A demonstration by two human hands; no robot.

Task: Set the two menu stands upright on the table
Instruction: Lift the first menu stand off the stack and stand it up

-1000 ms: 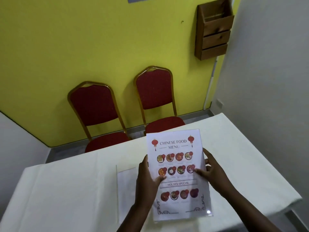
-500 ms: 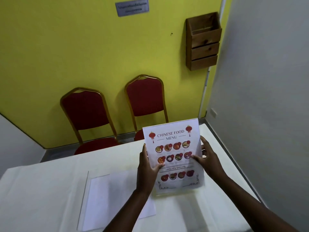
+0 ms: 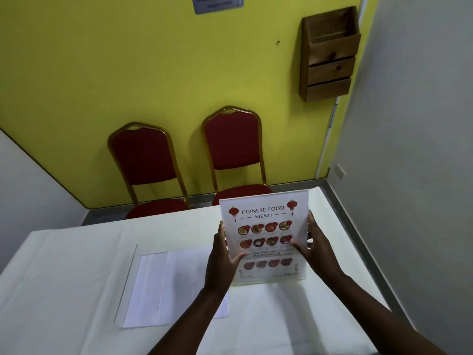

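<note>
- Head view: white-clothed table (image 3: pixel 76 252) fills the lower frame; yellow wall behind.
- Upright menu stand (image 3: pixel 263 237), printed "CHINESE FOOD MENU", stands on the right part of the table, bottom edge on the cloth, face toward the camera, leaning slightly back.
- Left hand (image 3: pixel 222 260) grips the stand's left edge: thumb on the front face, fingers wrapped behind.
- Right hand (image 3: pixel 313 249) grips the right edge the same way, thumb across the front near the second row of dish pictures.
- Second menu stand (image 3: pixel 163 288) lies flat on the table, left of the upright one, blank white side up; the left forearm crosses its right edge. Clear acrylic lip visible along its left side.
- Two red chairs (image 3: pixel 231 147) with gold frames stand against the wall beyond the table's far edge.
- Wooden wall rack (image 3: pixel 329 55) upper right; a small sign (image 3: pixel 217 3) at top, text too blurred to read.
</note>
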